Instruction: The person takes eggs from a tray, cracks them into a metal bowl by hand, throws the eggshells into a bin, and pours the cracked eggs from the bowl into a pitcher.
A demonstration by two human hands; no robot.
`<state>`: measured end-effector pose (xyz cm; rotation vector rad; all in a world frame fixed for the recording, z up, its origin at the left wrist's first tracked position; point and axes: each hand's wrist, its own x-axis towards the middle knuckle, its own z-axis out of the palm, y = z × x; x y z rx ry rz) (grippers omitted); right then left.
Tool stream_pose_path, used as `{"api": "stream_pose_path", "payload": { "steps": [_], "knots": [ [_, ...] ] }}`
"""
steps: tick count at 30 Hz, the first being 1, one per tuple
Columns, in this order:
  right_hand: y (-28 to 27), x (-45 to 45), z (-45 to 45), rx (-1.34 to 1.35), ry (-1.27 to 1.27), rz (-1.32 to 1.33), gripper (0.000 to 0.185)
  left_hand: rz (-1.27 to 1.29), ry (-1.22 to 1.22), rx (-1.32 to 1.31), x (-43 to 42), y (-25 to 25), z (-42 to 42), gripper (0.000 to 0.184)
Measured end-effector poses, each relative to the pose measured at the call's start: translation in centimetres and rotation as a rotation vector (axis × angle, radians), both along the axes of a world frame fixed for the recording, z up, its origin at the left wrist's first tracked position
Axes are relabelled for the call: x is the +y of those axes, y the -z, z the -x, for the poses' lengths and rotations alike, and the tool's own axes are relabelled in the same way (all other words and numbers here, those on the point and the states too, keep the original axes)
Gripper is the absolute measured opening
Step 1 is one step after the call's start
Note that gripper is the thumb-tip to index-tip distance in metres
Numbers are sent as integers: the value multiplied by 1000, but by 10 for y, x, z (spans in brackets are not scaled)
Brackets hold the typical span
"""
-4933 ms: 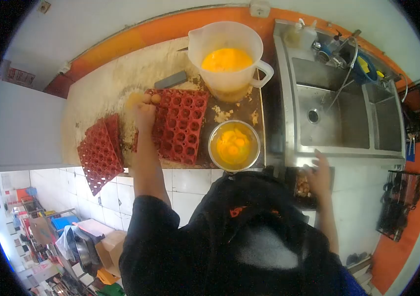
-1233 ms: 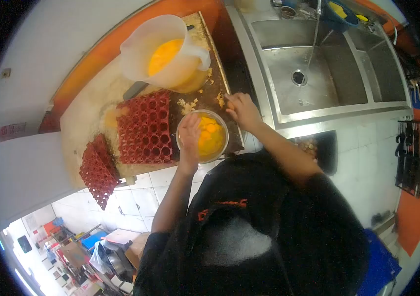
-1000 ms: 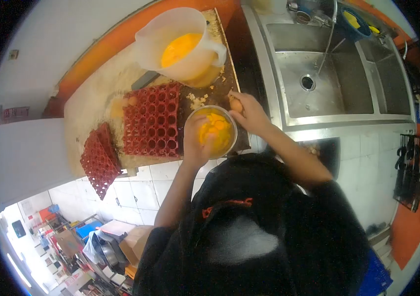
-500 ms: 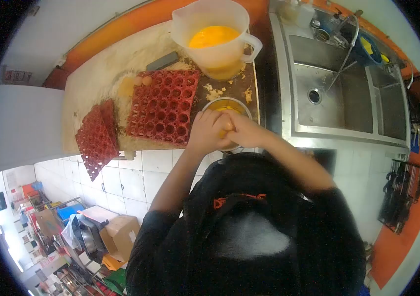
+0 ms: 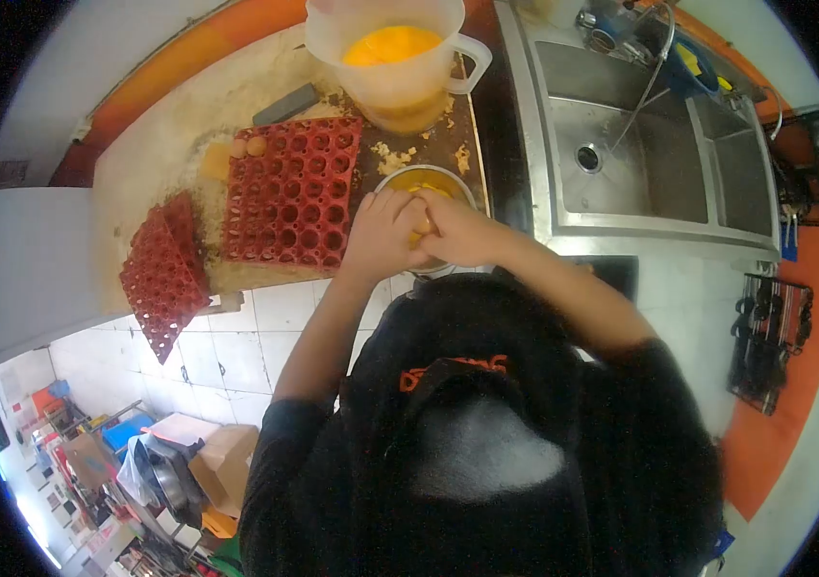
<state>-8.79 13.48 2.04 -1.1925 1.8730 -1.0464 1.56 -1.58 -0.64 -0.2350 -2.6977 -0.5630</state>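
Note:
My left hand [image 5: 379, 236] and my right hand [image 5: 462, 231] meet above a round metal bowl [image 5: 459, 183]. Between their closed fingers is a brown egg [image 5: 423, 223], mostly covered; whether its shell is split cannot be made out. Yellow egg shows inside the bowl past my fingertips. Left of the bowl lies a red egg tray [image 5: 289, 197], with two brown eggs [image 5: 256, 146] in its far left corner and many bare cups. Behind the bowl stands a large translucent jug [image 5: 409, 91] holding yellow-orange egg.
More red trays [image 5: 164, 274] lie at the table's left, overhanging its front edge. A grey block [image 5: 285, 105] sits behind the egg tray. Crumbly yellowish bits [image 5: 392, 159] are scattered near the jug. To the right is a steel sink [image 5: 611, 163] with a tap hose.
The whole view has shifted, so the table and sink appear further left and higher. Both hands stay together over the bowl, and less of the egg shows between them.

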Motion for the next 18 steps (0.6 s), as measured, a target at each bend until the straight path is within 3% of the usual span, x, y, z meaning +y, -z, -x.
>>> {"api": "stream_pose_path", "payload": {
  "steps": [2,9,11,15,18],
  "knots": [
    [-9,1,-1,-64,-4,-4,53,-39,38,46,-2,0,1,47],
    [-2,0,-1,-62,2,-77,56,-46,45,104,-1,-3,2,45],
    [8,-2,-3,73,49,39,54,-40,46,125,-1,0,4,42],
    [-5,-3,-4,88,69,-10,51,-5,13,159,-2,-2,7,40],
    [-12,-1,-5,262,72,-37,49,51,11,218,-4,-2,7,44]
  ]
}}
